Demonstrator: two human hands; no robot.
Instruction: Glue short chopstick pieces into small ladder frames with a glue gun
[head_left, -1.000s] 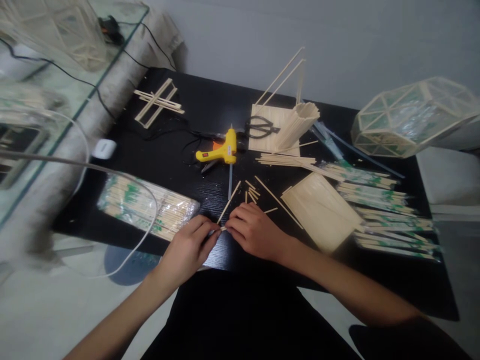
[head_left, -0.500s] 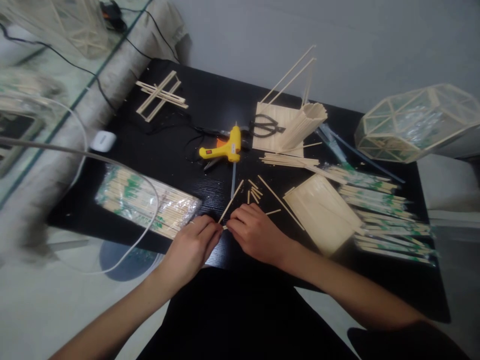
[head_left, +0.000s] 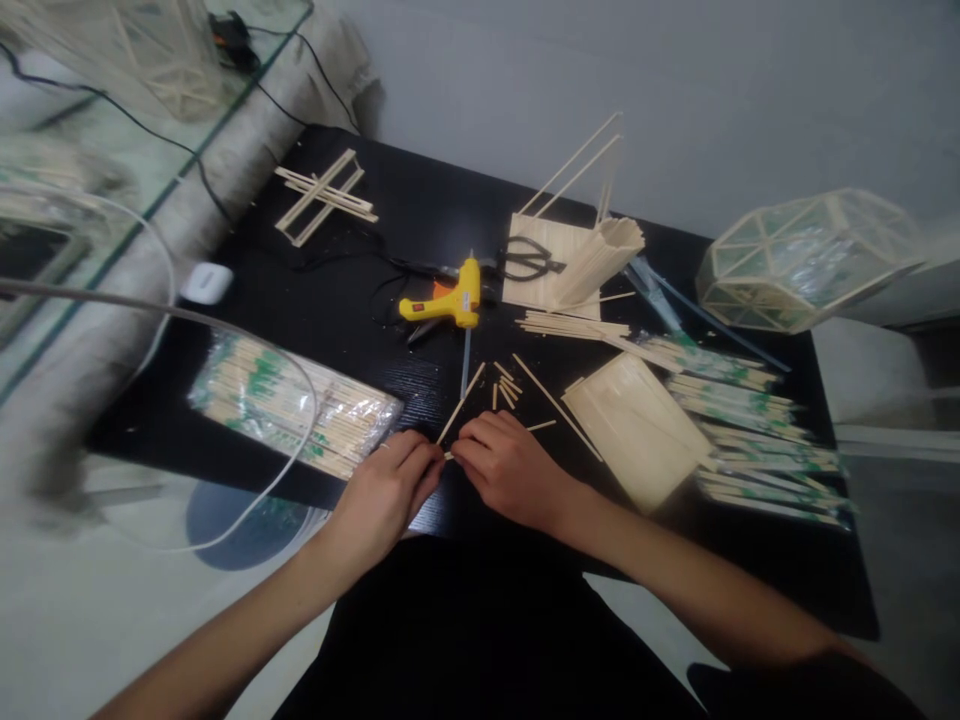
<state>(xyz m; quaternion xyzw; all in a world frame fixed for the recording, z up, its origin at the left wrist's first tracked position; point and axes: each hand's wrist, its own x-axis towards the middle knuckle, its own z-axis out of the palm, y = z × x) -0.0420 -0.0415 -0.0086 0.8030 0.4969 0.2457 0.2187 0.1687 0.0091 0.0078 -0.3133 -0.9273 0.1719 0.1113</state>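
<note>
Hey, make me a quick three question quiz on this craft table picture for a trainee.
1. True or false: both hands pinch the same thin wooden stick.
2. Which tool lies just beyond that stick: A scissors, B yellow glue gun, C white charger?
3. Fill in: the wrapped bundle of sticks lies beside the ___ hand.

Key: 1 true, left hand and right hand meet at its near end. 2 B, the glue gun. 3 left.

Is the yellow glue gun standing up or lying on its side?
Lying on its side: the yellow glue gun rests flat on the black table.
</note>
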